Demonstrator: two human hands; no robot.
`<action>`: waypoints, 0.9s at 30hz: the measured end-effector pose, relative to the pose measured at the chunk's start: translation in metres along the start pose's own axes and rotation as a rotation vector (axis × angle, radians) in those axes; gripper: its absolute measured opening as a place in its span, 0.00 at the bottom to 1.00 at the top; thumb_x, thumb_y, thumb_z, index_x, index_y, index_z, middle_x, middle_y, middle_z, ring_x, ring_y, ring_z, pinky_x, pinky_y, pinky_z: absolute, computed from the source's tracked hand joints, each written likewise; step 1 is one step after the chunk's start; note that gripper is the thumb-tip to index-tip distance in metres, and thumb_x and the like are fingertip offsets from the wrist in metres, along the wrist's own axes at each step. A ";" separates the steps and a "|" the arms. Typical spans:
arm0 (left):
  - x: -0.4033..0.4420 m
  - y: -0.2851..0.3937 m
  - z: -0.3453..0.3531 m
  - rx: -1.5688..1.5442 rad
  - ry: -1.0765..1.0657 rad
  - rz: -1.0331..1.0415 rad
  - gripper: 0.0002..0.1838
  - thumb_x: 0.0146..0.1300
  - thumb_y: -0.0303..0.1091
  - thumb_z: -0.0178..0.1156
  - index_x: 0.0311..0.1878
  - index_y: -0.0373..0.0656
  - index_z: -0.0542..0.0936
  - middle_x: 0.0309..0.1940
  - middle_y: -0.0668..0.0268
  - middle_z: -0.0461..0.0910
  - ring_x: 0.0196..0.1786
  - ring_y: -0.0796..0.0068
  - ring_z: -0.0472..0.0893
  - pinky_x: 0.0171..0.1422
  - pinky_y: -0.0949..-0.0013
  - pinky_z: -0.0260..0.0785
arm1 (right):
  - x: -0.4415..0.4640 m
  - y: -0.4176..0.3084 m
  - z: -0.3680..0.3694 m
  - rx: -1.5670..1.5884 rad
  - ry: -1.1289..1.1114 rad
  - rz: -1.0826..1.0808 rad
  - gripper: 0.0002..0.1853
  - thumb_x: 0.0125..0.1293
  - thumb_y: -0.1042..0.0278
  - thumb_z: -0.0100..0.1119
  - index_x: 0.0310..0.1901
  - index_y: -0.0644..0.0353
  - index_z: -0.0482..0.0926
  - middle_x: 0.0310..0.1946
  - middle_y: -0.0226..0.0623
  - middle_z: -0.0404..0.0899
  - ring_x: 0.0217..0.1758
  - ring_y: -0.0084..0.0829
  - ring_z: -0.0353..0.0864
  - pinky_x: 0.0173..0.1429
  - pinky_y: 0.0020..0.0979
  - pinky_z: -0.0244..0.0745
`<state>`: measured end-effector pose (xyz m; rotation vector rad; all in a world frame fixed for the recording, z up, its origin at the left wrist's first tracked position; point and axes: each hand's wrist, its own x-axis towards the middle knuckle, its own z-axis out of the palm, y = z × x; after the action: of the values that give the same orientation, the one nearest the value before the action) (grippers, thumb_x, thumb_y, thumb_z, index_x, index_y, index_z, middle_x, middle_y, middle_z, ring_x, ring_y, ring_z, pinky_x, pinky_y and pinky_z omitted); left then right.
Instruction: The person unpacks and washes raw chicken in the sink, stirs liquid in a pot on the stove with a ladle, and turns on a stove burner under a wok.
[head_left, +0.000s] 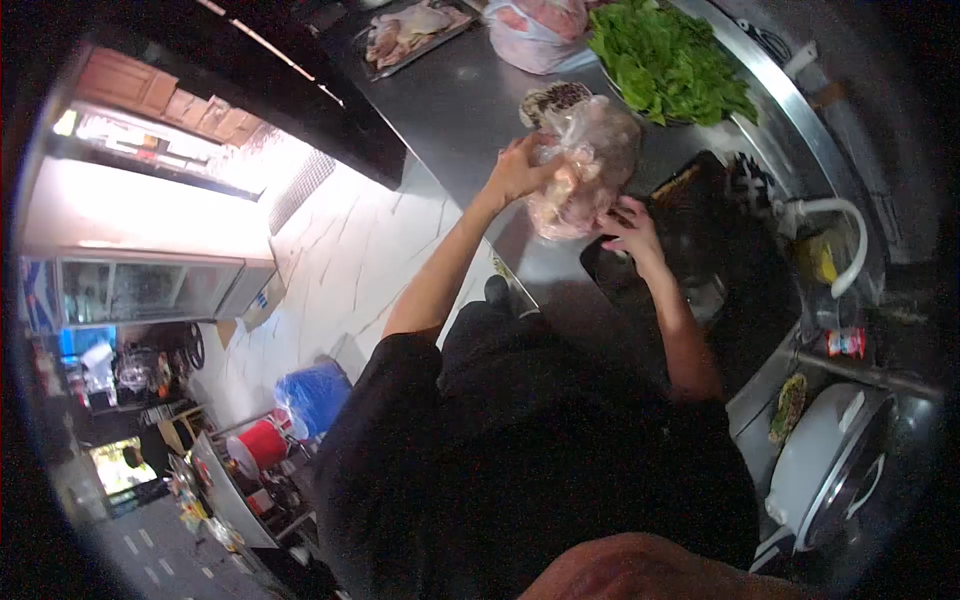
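A person's left hand (pixel 522 172) curves against the left side of a clear plastic bag (pixel 588 188) at a steel counter (pixel 450 130), whether pinching or not cannot be told; the right hand (pixel 632 235), fingers spread, is at its near right edge. Leafy greens (pixel 668 65) lie far right.

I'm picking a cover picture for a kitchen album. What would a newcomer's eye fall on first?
Probably the heap of bright green leaves at the top right, vivid against the grey metal counter. Next, the shiny clear plastic bag above centre, with the left hand on it and the right hand at its lower edge.
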<state>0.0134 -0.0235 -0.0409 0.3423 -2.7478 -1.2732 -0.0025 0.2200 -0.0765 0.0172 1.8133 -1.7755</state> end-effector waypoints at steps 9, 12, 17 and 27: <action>0.040 -0.056 -0.088 -0.286 0.093 -0.041 0.15 0.61 0.39 0.59 0.49 0.43 0.79 0.41 0.64 0.82 0.42 0.73 0.79 0.50 0.70 0.69 | -0.028 -0.091 0.007 -0.626 0.258 -0.569 0.19 0.60 0.68 0.61 0.53 0.57 0.72 0.47 0.38 0.76 0.39 0.22 0.75 0.43 0.25 0.72; 0.099 -0.120 -0.140 -0.058 0.410 -0.031 0.15 0.58 0.42 0.59 0.42 0.42 0.81 0.36 0.57 0.82 0.41 0.61 0.82 0.46 0.64 0.72 | -0.024 -0.139 0.050 -0.633 0.270 -0.563 0.18 0.62 0.68 0.58 0.54 0.55 0.72 0.42 0.34 0.78 0.37 0.21 0.74 0.42 0.25 0.72; 0.206 -0.222 -0.242 0.161 0.602 -0.167 0.18 0.56 0.45 0.59 0.43 0.42 0.81 0.38 0.52 0.81 0.44 0.53 0.80 0.48 0.60 0.72 | 0.042 -0.184 0.135 -0.814 0.233 -0.707 0.15 0.63 0.70 0.56 0.52 0.58 0.74 0.45 0.32 0.77 0.39 0.20 0.76 0.38 0.22 0.72; 0.376 -0.365 -0.344 0.283 0.455 -0.214 0.22 0.56 0.50 0.54 0.45 0.44 0.81 0.42 0.49 0.79 0.47 0.49 0.78 0.53 0.55 0.69 | 0.251 -0.238 0.321 -1.156 0.149 -1.087 0.14 0.58 0.73 0.60 0.46 0.58 0.75 0.40 0.40 0.79 0.41 0.37 0.79 0.44 0.32 0.73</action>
<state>-0.2303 -0.5976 -0.1000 0.8521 -2.5310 -0.7161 -0.1779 -0.1969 0.0579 -1.5361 2.9694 -0.9033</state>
